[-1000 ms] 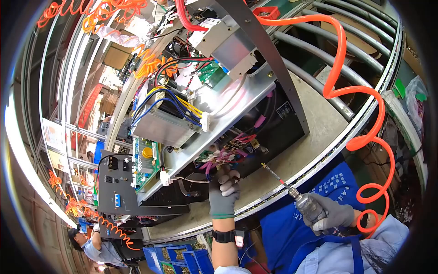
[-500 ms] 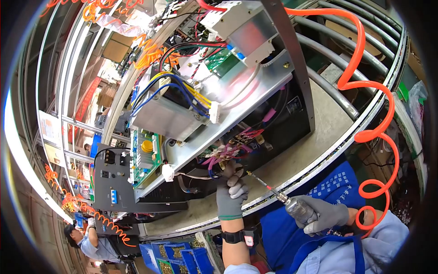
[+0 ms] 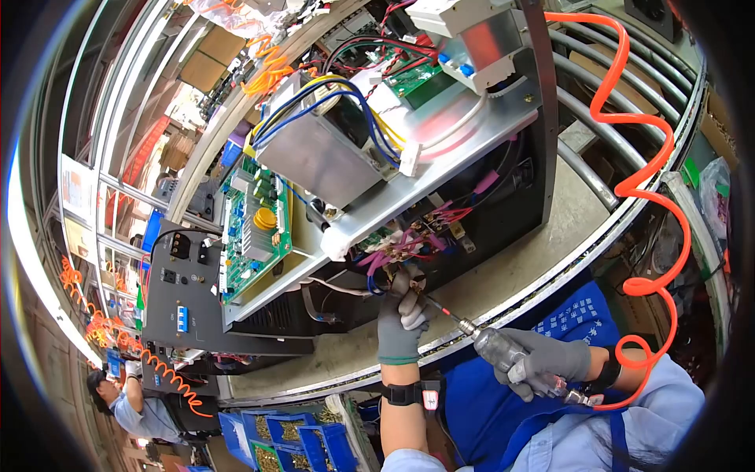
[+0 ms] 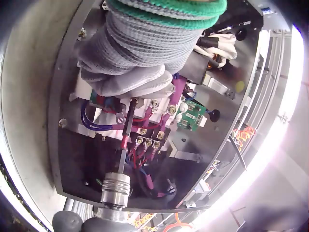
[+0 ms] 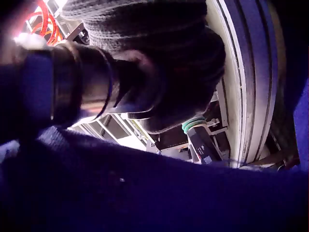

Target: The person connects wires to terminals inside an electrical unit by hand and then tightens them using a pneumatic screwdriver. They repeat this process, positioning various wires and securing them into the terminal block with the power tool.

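Note:
My gloved right hand (image 3: pixel 550 363) grips a power screwdriver (image 3: pixel 497 348), its long bit (image 3: pixel 443 307) reaching up-left to my left hand. At the terminals inside the black chassis (image 3: pixel 503 224), my gloved left hand (image 3: pixel 403 318) has its fingers curled. In the left wrist view the bit (image 4: pixel 128 128) meets a screw at the left hand's fingertips; the left hand (image 4: pixel 137 58) covers part of the terminal block. Purple-sleeved wires with screwed lugs (image 4: pixel 143 131) lie beside the bit. In the right wrist view, the right hand (image 5: pixel 159 72) is dark, wrapped round the tool (image 5: pixel 82 82).
Above the terminals stands a metal panel with a silver box (image 3: pixel 318 149) and a green circuit board (image 3: pixel 255 228). An orange air hose (image 3: pixel 661 204) coils at right beside rollers (image 3: pixel 586 173). Blue bins (image 3: pixel 318 448) of small parts sit below. Another person (image 3: pixel 141 409) is at lower left.
The screwdriver has moved up-left, bringing its bit to my left fingertips. The chassis has shifted right in the head view, and the left hand has moved slightly right with it.

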Demonstrator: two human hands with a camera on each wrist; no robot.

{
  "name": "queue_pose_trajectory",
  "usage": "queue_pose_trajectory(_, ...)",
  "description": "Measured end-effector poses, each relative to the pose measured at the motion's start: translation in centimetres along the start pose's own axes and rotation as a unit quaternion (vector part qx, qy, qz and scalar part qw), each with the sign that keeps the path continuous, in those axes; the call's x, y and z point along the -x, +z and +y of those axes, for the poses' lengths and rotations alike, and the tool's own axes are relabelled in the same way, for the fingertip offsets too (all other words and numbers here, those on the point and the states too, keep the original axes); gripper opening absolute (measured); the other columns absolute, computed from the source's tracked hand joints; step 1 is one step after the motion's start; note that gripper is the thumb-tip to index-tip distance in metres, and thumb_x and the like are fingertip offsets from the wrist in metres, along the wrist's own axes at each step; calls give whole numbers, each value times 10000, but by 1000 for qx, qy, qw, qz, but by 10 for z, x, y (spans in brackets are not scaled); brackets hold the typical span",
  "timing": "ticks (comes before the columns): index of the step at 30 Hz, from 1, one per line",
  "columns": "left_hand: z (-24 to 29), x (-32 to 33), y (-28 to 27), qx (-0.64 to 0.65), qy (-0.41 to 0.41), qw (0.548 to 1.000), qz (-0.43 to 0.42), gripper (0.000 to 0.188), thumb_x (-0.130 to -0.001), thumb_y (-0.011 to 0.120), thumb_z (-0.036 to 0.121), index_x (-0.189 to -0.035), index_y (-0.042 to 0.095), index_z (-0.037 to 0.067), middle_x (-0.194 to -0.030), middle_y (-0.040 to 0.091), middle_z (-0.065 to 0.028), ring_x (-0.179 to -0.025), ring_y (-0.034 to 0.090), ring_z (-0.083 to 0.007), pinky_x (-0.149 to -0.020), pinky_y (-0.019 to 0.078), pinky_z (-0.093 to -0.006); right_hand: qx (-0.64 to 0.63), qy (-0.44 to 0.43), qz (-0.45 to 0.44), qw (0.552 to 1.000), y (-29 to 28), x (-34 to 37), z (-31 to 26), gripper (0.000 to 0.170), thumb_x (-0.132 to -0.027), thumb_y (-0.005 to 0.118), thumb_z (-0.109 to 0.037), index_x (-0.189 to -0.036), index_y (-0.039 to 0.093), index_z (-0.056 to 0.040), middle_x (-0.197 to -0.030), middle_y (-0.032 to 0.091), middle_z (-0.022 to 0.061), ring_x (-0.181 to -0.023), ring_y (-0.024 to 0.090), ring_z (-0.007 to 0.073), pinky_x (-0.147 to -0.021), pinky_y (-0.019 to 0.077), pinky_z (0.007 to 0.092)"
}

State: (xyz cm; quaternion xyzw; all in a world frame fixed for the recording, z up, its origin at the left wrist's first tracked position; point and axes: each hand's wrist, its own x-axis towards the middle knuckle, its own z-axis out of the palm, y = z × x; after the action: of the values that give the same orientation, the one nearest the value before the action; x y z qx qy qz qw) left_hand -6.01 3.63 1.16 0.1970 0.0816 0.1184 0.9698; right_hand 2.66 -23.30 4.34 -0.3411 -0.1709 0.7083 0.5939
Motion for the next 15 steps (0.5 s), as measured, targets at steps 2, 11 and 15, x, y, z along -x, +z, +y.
queue_pose_trajectory(2,1,1,-2,9,14,1000,14,292,-985,432,154,-1137,513,-81,-520,398,21,-321,255,-36,-269,208,-175,-8,16,-38,999,-7,-4,4,432,-781,626,-161,-1141,442,-8,-775,555,83,-556,588,162,-473,475,264)
queue_pose_trajectory(11,-6,-2,-12,-33,22,995,-88,365,-1017,419,205,-1184,508,-106,-488,323,36,-318,248,-44,-279,205,-191,-2,26,40,999,32,-18,-10,523,-786,651,-166,-1222,402,-20,-865,571,103,-597,616,180,-500,507,305)
queue_pose_trajectory(15,-13,1,-10,-8,63,997,-52,352,-1013,425,186,-1243,515,-64,-472,316,40,-329,276,-52,-298,228,-194,73,-35,88,993,31,-26,13,750,-798,674,-65,-1409,241,-14,-804,572,108,-556,594,166,-454,487,296)
